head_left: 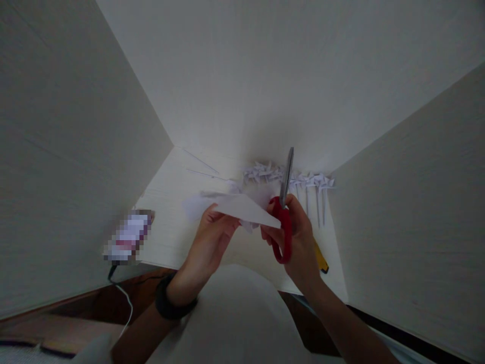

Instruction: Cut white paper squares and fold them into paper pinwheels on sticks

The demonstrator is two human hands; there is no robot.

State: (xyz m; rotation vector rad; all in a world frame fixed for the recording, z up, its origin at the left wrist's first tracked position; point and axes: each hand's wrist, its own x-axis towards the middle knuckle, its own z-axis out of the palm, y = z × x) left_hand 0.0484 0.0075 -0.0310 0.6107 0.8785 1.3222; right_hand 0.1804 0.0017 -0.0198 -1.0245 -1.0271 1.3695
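Note:
A folded piece of white paper is pinched in my left hand, which wears a dark band at the wrist. My right hand keeps the red-handled scissors in its grip, blades together and pointing up and away from me. The paper's right corner reaches the scissor handles, close to my right fingertips. Whether those fingers also touch the paper I cannot tell. Beyond my hands lie several small white paper pinwheels on thin sticks, in a row along the back wall.
Thin white sticks lie at the back left. On the left rests a blurred phone with a cable running down. A yellow tool with a dark end lies beside my right wrist. Pale walls enclose the white surface on three sides.

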